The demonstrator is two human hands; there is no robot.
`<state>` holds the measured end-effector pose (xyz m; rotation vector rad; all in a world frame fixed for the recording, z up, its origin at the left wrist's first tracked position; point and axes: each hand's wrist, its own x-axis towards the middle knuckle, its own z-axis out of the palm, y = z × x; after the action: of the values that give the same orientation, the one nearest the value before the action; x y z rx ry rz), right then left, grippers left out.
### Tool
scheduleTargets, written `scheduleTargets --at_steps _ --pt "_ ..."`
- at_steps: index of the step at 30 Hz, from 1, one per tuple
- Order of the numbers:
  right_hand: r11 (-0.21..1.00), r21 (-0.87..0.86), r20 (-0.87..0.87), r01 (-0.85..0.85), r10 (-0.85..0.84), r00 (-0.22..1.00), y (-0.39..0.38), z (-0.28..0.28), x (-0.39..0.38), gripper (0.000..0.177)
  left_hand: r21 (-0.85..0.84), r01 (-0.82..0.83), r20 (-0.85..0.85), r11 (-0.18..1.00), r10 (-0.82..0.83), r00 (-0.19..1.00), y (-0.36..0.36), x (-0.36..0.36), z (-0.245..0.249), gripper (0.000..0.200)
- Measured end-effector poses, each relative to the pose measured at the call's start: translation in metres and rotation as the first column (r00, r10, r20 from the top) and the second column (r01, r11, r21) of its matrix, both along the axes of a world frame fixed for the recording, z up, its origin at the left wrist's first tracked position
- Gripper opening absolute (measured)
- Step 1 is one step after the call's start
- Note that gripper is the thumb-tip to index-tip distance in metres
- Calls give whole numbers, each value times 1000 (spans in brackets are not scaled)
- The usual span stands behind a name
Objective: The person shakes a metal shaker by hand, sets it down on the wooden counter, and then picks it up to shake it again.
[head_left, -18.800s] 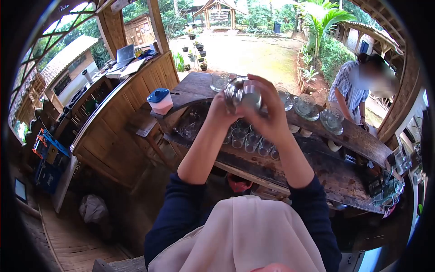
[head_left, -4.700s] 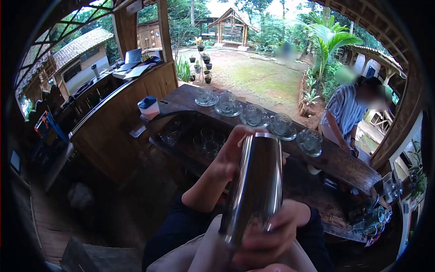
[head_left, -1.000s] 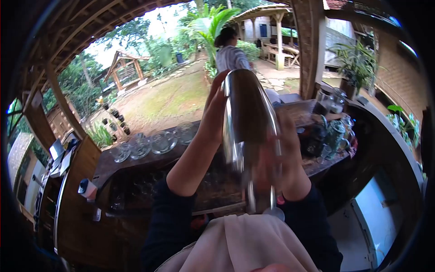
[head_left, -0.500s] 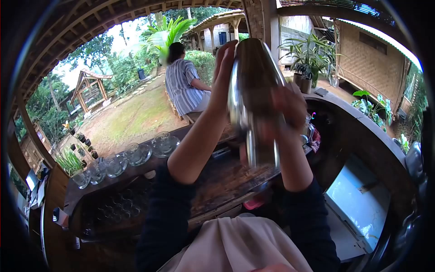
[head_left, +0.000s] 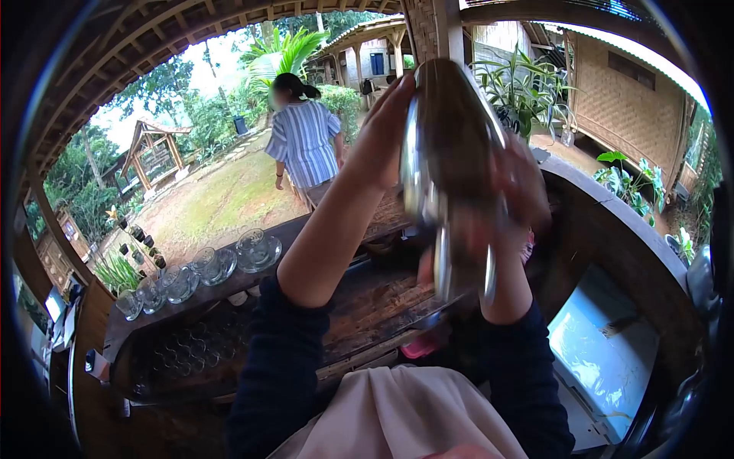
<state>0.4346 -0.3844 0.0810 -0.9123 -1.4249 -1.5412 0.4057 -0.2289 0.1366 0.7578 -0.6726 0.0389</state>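
Note:
I hold a tall shiny metal shaker (head_left: 447, 164) upright in front of me with both hands, raised above the wooden counter (head_left: 375, 298). My left hand (head_left: 386, 130) wraps the shaker's upper left side. My right hand (head_left: 516, 199) grips its lower right side and is blurred with motion. The shaker itself is smeared by motion. Dark sleeves cover both forearms.
Several glass cups on saucers (head_left: 200, 268) line the counter's far edge at the left. Small glasses (head_left: 195, 348) sit in a recess below them. A person in a striped shirt (head_left: 303, 145) stands outside on the grass. A white appliance (head_left: 604, 344) stands at the lower right.
The shaker has stayed in both hands and shifted slightly right and closer, blurred by motion. The view turned a little; the person in the striped shirt now stands facing the yard.

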Motion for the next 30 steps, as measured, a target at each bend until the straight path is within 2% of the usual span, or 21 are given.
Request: scheduleTargets --at_steps 1,2,4,5,6,7,8,11,14,15,16,18,19,20,21,22,24,25,27,29,30 --pt "976 142 219 -165 132 967 22 27 15 48 280 -342 253 897 275 928 11 26 -6 39" --pt "989 77 -181 -124 136 974 20 30 6 50 425 -667 545 612 416 728 17 44 -14 40" --pt "899 89 -693 -430 366 621 24 29 12 47 259 -315 -155 913 361 920 20 60 -23 43" --pt "895 90 -690 -438 373 620 19 29 9 47 337 -422 209 842 370 905 25 66 -38 45" --pt "962 39 -416 -269 261 871 10 32 -8 45 298 -718 658 629 409 632 15 44 -31 46" --pt "995 55 -95 -86 91 991 5 29 -18 43 266 -501 297 824 424 856 -5 4 -12 44" --pt "994 52 -103 -99 104 989 2 17 -18 43 112 -284 -104 952 295 950 -19 -24 0 43" --pt "929 -350 -324 -116 -4 946 -22 -33 4 56 100 -273 691 957 131 711 -19 -25 -5 44" --pt "707 -683 -442 -184 -200 874 -42 -61 20 69 177 -343 344 923 269 900 -8 -14 4 45" --pt "960 -266 -190 -91 40 981 -6 -22 19 52 81 -283 236 956 257 937 2 11 0 36" --pt "961 230 163 -154 118 979 33 20 20 37 205 -257 -80 944 278 957 6 8 9 27" --pt "916 37 -641 -400 329 694 42 19 25 50 31 -56 -259 998 62 964 42 63 -14 23" --pt "914 36 -633 -405 334 698 40 24 21 50 34 -60 -249 998 67 966 42 61 -16 23" --pt "922 23 -543 -387 336 769 32 25 12 52 345 -478 196 808 436 878 43 56 -29 24" --pt "929 14 -445 -370 337 829 22 26 1 56 383 -840 665 384 517 539 41 47 -43 27" --pt "986 -43 -202 -159 148 968 10 27 -14 57 344 -800 640 491 501 583 12 2 -26 31" --pt "906 265 242 -331 270 932 37 25 -36 46 73 -94 105 993 86 991 20 7 -17 36" --pt "782 422 480 -459 237 845 57 24 -44 42 69 -101 102 992 94 990 13 -5 -14 36" --pt "905 324 298 -277 181 937 37 7 -35 41 102 -335 646 937 194 738 -4 -29 -10 33" --pt "997 -5 -39 72 -72 997 15 -14 -22 39 300 -513 503 804 323 801 41 21 -19 33" --pt "959 158 142 -234 212 967 47 -7 15 45 512 -597 358 618 478 802 60 40 -28 33"
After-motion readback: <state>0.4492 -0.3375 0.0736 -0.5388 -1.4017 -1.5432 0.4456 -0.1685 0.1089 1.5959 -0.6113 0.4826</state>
